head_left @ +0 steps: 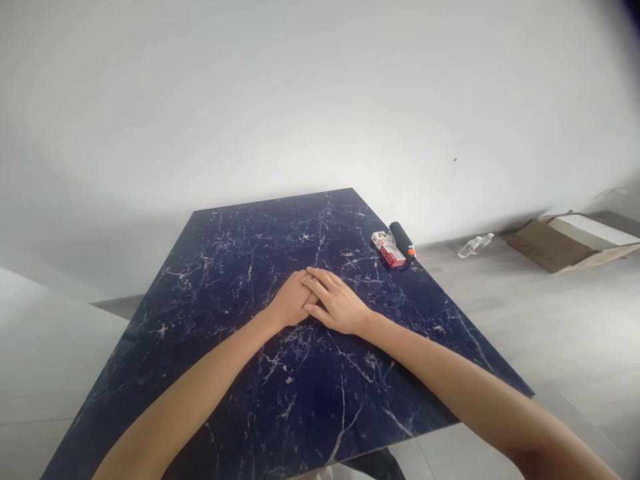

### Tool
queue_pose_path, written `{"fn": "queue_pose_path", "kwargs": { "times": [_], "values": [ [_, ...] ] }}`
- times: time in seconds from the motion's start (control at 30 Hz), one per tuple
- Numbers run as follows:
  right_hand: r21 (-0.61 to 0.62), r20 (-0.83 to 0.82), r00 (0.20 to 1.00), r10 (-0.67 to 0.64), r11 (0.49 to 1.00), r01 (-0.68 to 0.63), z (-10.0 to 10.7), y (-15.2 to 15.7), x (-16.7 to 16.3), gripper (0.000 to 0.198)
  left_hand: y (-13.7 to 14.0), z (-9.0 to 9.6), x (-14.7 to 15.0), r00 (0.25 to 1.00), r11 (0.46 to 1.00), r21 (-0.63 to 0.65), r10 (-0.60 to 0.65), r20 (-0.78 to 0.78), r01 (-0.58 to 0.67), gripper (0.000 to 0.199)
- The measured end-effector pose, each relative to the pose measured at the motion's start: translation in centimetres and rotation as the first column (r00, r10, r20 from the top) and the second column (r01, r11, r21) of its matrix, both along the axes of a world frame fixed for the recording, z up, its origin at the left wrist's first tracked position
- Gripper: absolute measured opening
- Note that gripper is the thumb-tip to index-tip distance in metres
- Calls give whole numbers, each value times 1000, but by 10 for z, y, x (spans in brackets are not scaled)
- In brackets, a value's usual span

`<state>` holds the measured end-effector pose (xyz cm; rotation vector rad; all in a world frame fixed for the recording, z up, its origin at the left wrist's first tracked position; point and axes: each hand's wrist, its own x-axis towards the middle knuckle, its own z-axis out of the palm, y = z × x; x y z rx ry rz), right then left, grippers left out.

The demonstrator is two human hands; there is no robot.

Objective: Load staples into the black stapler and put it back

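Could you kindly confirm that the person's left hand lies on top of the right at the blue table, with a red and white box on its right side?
Not quite: the right hand lies on top of the left hand, as the head view shows. The red and white box is on the right side of the blue table.

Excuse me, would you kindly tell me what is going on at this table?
The person's right hand is laid over their left hand at the middle of the dark blue table, and no object shows in either. A red-and-white box lies beside a black cylindrical item near the table's right edge. A cardboard box sits on the floor to the right.
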<state>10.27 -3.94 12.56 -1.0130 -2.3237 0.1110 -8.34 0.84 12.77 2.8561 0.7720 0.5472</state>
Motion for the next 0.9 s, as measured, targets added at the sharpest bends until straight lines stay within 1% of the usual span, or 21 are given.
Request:
{"fn": "queue_pose_path", "kwargs": {
  "times": [0.13, 0.37, 0.5, 0.63, 0.73, 0.9],
  "values": [
    [-54, -19, 1000, -6, 999, 5, 1, -1, 1, 55, 2, -2, 0, 999, 1000, 24, 4, -40, -3, 29],
    [-119, -65, 998, -1, 993, -7, 2, -1, 3, 55, 2, 1, 1, 999, 1000, 21, -13, -44, 13, 26],
    [-135, -110, 994, 7, 991, -22, 2, 3, 5, 53, 0, 5, 3, 1000, 999, -28, -15, -15, 15, 25],
    [-147, -156, 987, 30, 988, -54, -1, 8, 7, 53, 1, 3, 4, 999, 997, -66, -28, 32, 30, 22],
    [-150, -146, 989, 32, 987, -55, -4, 8, 7, 63, 2, -2, 4, 999, 998, -58, 0, 37, 2, 22],
    [-196, -115, 990, 78, 975, -100, -4, 5, 7, 92, 5, -13, 2, 994, 997, -3, 81, 75, -81, 26]
  ]
}}
